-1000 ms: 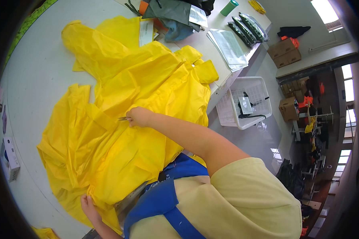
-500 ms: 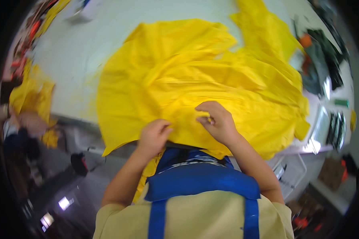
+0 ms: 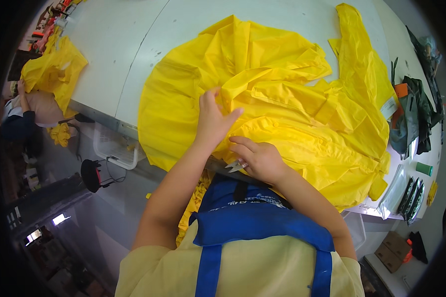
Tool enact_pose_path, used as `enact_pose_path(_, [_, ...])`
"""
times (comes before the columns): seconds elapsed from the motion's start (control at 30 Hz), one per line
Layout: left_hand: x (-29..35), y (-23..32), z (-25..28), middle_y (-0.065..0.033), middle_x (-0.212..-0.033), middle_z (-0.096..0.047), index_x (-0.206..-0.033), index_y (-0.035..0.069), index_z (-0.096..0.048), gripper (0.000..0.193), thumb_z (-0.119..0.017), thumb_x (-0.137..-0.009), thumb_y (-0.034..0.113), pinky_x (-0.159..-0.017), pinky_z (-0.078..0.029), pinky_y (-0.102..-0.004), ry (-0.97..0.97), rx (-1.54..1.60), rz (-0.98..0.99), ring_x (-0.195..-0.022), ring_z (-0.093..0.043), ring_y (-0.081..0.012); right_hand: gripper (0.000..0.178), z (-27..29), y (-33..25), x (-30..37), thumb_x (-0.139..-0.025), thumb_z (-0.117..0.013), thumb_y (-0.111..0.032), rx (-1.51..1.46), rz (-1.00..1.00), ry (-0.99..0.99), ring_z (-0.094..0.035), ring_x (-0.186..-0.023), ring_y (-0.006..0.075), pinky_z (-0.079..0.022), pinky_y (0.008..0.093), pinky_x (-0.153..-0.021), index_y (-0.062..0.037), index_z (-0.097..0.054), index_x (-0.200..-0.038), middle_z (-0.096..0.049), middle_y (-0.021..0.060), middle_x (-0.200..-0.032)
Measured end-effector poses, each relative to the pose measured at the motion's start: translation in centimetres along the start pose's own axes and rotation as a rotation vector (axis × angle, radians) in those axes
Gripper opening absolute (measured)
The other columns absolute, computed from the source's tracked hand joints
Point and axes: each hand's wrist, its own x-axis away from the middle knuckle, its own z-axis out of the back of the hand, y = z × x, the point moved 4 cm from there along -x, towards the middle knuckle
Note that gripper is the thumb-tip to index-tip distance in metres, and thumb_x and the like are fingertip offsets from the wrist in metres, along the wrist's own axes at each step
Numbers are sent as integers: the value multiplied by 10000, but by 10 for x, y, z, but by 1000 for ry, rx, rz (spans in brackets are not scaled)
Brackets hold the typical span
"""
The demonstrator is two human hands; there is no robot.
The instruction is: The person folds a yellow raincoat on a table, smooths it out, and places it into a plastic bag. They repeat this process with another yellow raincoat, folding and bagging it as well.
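Garment [image 3: 277, 106] spread unfolded on table [image 3: 104, 54]; left hand [image 3: 214, 120] wide over it, right hand [image 3: 263, 162] holding snips [image 3: 236, 167]; amount done, we cannot tell.

1. The yellow cloth [image 3: 339, 138] looks thin, smooth and a bit shiny, with lots of wrinkles.
2. The small snips [image 3: 237, 167] have metal blades.
3. The white tabletop [image 3: 109, 39] looks smooth.
4. The blue apron [image 3: 262, 230] is dull cloth.
5. The dark packets [image 3: 412, 199] look like shiny plastic.
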Motion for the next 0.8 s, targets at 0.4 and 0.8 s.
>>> enact_pose_path(0.4, [-21,-22,15,-40,-866,-594,-943,25,-535,211,-694,-833,110,-669,-510,-254,-481,809,661,-766,-605,-126,294,-12,4,-39,-731,-630,-95,-50,22,-59,-631,-728,271,-519,374,-603,-110,-593,-1022,-610,39,-1001])
enact_pose_path(0.8, [23,58,42,-43,-799,-632,-983,50,-464,222,-644,-853,34,-642,-452,-212,-444,698,251,-710,-592,-86,214,55,-21,-20,-712,-597,55,-228,34,429,-623,-701,285,-522,340,-629,-30,-582,-908,-614,126,-833])
